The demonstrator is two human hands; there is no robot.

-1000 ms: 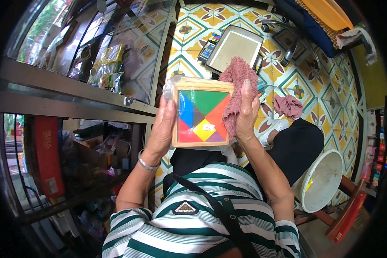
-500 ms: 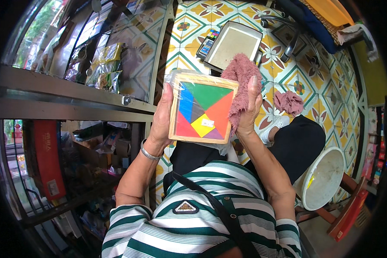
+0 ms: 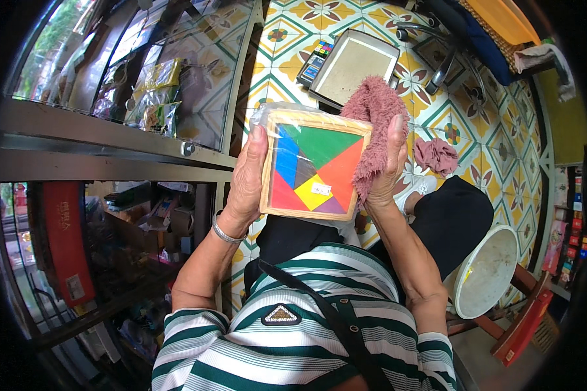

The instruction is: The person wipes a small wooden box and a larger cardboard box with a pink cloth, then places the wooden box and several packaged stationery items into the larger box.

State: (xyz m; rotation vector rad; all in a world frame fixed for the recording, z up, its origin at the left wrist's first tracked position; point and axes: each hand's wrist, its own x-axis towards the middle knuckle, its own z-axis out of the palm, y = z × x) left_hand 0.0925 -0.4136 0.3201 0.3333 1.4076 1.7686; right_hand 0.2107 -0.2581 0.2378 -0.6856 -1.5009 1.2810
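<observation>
Between my two hands, above my lap, is a wooden-framed tangram puzzle (image 3: 315,166) in clear plastic wrap. Its flat pieces are green, blue, red, orange, yellow and purple, and a small white label sits on the yellow one. My left hand (image 3: 248,177) grips the frame's left edge, thumb up along the side and fingers hidden beneath. At the right edge my right hand (image 3: 386,171) presses a fluffy pink cloth (image 3: 376,120) against the frame. That cloth stands up past the puzzle's upper right corner.
A shallow tray (image 3: 355,65) lies on the patterned tile floor ahead, beside a small dark box (image 3: 315,63). Another pink cloth (image 3: 437,156) rests on the floor to the right. A white bucket (image 3: 486,272) stands by my knee. A glass-and-metal cabinet (image 3: 111,146) lines the left.
The puzzle has shifted slightly right and turned a little. My right hand and the pink cloth have moved slightly right with it; both hands keep their hold.
</observation>
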